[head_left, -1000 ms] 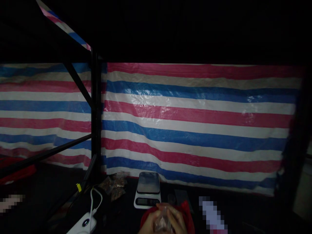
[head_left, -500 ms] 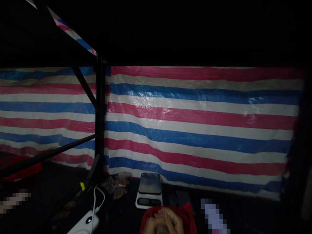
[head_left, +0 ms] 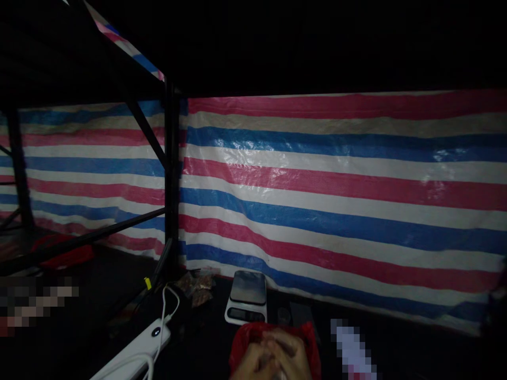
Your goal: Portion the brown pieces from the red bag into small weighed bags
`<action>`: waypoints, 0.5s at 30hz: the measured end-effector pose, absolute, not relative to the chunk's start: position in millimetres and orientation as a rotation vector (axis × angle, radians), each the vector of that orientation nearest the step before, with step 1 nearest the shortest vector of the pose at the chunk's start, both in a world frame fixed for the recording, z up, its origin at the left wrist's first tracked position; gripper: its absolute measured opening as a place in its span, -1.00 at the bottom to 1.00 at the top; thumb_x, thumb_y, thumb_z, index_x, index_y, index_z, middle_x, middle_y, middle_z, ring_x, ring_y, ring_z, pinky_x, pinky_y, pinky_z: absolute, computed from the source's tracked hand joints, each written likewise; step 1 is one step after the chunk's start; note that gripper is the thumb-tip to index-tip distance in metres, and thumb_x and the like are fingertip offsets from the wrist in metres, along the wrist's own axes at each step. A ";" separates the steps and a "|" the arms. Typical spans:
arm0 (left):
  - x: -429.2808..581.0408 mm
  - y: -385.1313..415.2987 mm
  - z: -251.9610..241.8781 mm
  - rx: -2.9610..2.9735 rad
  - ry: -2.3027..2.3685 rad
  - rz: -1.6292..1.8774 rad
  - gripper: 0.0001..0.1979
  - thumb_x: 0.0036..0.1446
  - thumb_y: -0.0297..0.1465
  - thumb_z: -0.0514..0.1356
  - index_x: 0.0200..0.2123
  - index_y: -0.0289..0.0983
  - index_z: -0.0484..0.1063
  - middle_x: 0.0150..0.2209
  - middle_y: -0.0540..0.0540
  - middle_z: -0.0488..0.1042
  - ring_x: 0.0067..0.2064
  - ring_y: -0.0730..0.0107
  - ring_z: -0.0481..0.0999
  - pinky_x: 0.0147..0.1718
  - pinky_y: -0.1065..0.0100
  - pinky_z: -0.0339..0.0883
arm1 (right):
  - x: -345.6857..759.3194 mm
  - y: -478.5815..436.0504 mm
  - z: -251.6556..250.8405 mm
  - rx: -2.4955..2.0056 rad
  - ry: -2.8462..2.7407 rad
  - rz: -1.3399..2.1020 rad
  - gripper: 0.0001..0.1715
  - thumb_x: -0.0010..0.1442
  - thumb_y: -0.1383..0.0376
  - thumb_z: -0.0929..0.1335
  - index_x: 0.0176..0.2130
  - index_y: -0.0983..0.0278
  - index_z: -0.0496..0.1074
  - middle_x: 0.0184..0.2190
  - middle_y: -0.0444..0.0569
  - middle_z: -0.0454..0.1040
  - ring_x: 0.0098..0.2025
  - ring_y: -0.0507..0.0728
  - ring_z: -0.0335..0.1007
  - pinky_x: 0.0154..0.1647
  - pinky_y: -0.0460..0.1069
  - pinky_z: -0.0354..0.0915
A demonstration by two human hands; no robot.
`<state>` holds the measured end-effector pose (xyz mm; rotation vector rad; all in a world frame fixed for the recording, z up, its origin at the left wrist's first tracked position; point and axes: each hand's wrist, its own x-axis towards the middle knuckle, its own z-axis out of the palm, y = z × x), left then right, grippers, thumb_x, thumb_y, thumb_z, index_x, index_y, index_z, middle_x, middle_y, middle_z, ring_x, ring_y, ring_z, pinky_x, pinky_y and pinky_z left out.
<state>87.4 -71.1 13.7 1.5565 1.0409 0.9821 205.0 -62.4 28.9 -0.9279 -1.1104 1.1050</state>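
Left hand: the left hand (head_left: 253, 363) sat at the near edge of the dark tabletop (head_left: 206, 338), its fingers curled closed and pressed against the other hand.
Right hand: the right hand (head_left: 287, 351) cupped over the left, nearly shut, its fingers (head_left: 285, 340) bent and lying across the left hand's knuckles.
Held thing: whatever lay between the palms was hidden; I cannot tell what it was.
Bag: a crinkled red plastic bag (head_left: 311, 343) bunched up directly behind and around both hands, touching them.
Scale: a kitchen scale (head_left: 246, 311) stood near the back edge, with a white plastic body and a smooth, dark, glossy square top (head_left: 247, 287).
Packets: small crumpled brown packets (head_left: 197, 289) lay to the left of the scale, against the back edge.
Power: a flat white power strip (head_left: 134, 351) lay near the left of the near edge, with a thin white cable (head_left: 164, 311) looping up from it.
Backdrop: a woven plastic tarp (head_left: 340, 184) with red, white and blue stripes hung in soft ripples behind the back edge.
Frame: a black metal post (head_left: 171, 158) with slanted bars stood at the left, carrying a small yellow tag (head_left: 148, 283).
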 end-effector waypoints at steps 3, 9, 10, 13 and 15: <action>94.3 -77.4 13.3 1.527 1.092 1.004 -0.45 -0.05 0.01 0.06 -0.21 -0.36 0.36 -0.21 -0.19 0.39 -0.13 0.22 0.34 -0.10 0.24 0.20 | 211.7 -63.3 36.1 -0.945 -1.132 1.135 -0.61 -0.28 0.04 0.45 -0.51 0.29 0.52 -0.47 0.07 0.53 -0.38 0.20 0.45 -0.35 0.00 0.36; 101.5 -94.6 32.2 1.542 1.031 1.046 -0.56 0.05 -0.12 0.04 -0.20 -0.38 0.39 -0.22 -0.17 0.41 -0.14 0.24 0.35 -0.09 0.25 0.18 | 218.5 -64.1 46.2 -0.902 -1.283 1.167 -0.65 -0.20 0.10 0.43 -0.43 0.30 0.53 -0.47 0.06 0.54 -0.42 0.18 0.46 -0.37 0.00 0.36; 101.9 -96.7 37.3 1.555 0.978 1.041 -0.58 0.06 -0.14 0.04 -0.21 -0.37 0.40 -0.24 -0.15 0.43 -0.16 0.26 0.37 -0.10 0.26 0.19 | 219.1 -64.1 47.3 -0.896 -1.315 1.164 -0.66 -0.18 0.10 0.42 -0.42 0.29 0.53 -0.48 0.05 0.54 -0.43 0.18 0.45 -0.39 0.00 0.36; 103.2 -100.8 48.8 1.556 0.840 1.058 -0.62 0.06 -0.19 0.07 -0.21 -0.38 0.42 -0.27 -0.14 0.45 -0.20 0.30 0.40 -0.13 0.29 0.23 | 219.0 -64.3 49.1 -0.900 -1.346 1.122 -0.74 -0.16 0.14 0.42 -0.48 0.28 0.53 -0.53 0.03 0.53 -0.47 0.16 0.45 -0.45 -0.03 0.35; 105.0 -102.0 50.2 1.532 0.805 1.084 -0.63 0.03 -0.22 0.11 -0.21 -0.40 0.41 -0.29 -0.15 0.45 -0.21 0.30 0.41 -0.17 0.31 0.26 | 217.4 -65.1 48.4 -0.913 -1.312 1.085 -0.77 -0.18 0.16 0.42 -0.51 0.28 0.52 -0.55 0.01 0.53 -0.49 0.15 0.44 -0.47 -0.04 0.35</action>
